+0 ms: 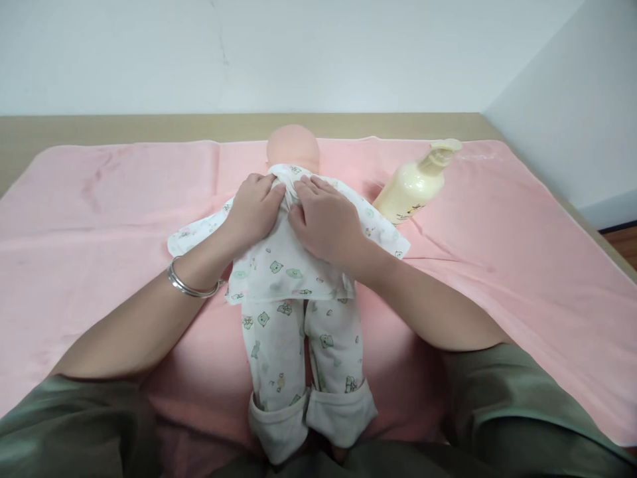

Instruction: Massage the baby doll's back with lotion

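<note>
A baby doll (293,143) lies on the pink cloth, its bald head at the far end and no face visible. It wears a white printed baby shirt (293,272) with sleeves spread to both sides. My left hand (256,207) is closed on the shirt near the collar, thumb toward the middle. Across from it, my right hand (326,219) presses its fingers together on the same cloth, which bunches into a twist between the two hands. Both sets of fingertips are partly hidden. Matching baby trousers (276,352) with turned-up cuffs cover the doll's legs.
To the right of the doll, a pale yellow pump bottle (411,192) leans or lies tilted near the sleeve. The pink cloth (497,285) covers most of the wooden table (398,123). A white wall (348,53) stands behind, and another closes in at the right.
</note>
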The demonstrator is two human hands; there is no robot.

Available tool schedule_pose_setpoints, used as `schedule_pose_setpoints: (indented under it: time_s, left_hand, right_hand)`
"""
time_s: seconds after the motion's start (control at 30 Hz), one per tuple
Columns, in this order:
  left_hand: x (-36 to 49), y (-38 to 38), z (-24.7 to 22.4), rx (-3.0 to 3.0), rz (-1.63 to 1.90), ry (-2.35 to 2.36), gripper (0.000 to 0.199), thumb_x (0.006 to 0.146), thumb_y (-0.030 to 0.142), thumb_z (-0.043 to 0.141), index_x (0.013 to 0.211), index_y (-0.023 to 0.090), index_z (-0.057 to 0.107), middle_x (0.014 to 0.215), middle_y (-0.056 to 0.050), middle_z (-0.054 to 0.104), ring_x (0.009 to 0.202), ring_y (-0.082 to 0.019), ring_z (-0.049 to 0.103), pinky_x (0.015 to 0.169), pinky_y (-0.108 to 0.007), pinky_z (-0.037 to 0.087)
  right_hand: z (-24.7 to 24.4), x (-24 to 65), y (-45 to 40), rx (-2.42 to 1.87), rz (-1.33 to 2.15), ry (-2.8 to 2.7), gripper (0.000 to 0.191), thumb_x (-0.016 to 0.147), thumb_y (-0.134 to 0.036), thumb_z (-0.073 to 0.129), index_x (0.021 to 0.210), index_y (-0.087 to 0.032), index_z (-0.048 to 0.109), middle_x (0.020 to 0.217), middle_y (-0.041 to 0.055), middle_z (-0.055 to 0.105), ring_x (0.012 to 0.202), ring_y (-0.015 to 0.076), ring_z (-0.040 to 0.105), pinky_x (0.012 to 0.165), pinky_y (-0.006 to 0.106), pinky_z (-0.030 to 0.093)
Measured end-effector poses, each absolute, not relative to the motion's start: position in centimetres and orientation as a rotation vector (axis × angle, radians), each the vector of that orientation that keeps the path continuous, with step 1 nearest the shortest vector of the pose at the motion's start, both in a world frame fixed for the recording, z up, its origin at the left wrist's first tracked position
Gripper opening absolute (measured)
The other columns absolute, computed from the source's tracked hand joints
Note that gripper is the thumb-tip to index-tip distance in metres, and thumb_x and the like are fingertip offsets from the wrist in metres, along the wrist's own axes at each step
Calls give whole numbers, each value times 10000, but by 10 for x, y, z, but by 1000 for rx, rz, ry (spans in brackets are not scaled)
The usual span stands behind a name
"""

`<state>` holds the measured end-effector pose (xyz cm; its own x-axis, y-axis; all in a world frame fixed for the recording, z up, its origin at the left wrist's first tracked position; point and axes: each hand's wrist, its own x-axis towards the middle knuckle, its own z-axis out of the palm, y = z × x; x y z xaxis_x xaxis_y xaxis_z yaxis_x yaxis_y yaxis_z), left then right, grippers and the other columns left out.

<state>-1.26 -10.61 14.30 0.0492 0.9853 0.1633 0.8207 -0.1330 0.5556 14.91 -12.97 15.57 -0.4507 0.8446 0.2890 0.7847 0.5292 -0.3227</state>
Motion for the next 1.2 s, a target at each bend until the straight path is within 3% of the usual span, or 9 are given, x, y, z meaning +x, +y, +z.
schedule_pose_setpoints:
  time_s: [0.13, 0.27, 0.37, 0.53, 0.8, 0.97, 1.2]
  left_hand:
    - [-4, -116, 141, 1975, 734, 1931, 292, 975, 377, 304, 987, 224, 552, 1072, -139, 575, 1160, -313, 543, 1066, -518, 455]
    - [7, -135, 142, 2119, 766, 1943, 453, 985, 375, 315, 1298, 137, 538, 1319, -187, 549, 1269, -338, 501, 1138, -529, 411]
    - [12, -144, 146, 2189, 731, 1926, 463, 986, 360, 329, 1317, 111, 537, 1343, -196, 539, 1287, -346, 492, 1141, -527, 412]
    - [3, -129, 150, 2004, 715, 1917, 352, 966, 364, 359, 1129, 186, 615, 1269, -153, 565, 1245, -312, 535, 1129, -487, 448]
    - [-9, -112, 145, 1847, 724, 1900, 378, 967, 403, 349, 1145, 230, 634, 1280, -142, 587, 1326, -333, 496, 1193, -554, 373]
    - [-7, -114, 143, 1858, 691, 1904, 464, 972, 417, 316, 1259, 200, 609, 1351, -164, 546, 1367, -333, 461, 1209, -551, 342]
    - [-4, -116, 145, 1846, 750, 1922, 386, 954, 419, 325, 1120, 211, 604, 1280, -154, 561, 1283, -327, 520, 1179, -546, 379]
  right_hand:
    - [159, 155, -107, -1466, 288, -2243, 314, 999, -329, 384, 961, -168, 652, 1004, 101, 739, 1009, 293, 681, 880, 419, 542]
    - [162, 159, -95, -1573, 359, -2243, 298, 977, -373, 400, 827, -202, 592, 781, 76, 692, 756, 266, 643, 679, 385, 493]
    - [162, 159, -95, -1571, 347, -2265, 291, 978, -364, 385, 867, -193, 592, 836, 94, 704, 791, 273, 641, 691, 383, 477]
    - [158, 159, -95, -1530, 335, -2273, 338, 994, -392, 354, 924, -173, 602, 919, 114, 716, 853, 276, 643, 746, 391, 480]
    - [153, 159, -95, -1450, 299, -2269, 339, 1004, -377, 340, 870, -177, 579, 950, 121, 718, 890, 268, 637, 852, 410, 480]
    - [154, 158, -96, -1467, 305, -2274, 337, 1009, -370, 341, 876, -172, 579, 958, 123, 706, 903, 264, 627, 886, 415, 472]
    - [155, 158, -96, -1483, 307, -2296, 351, 1009, -394, 332, 905, -171, 582, 984, 132, 686, 919, 283, 609, 851, 434, 478]
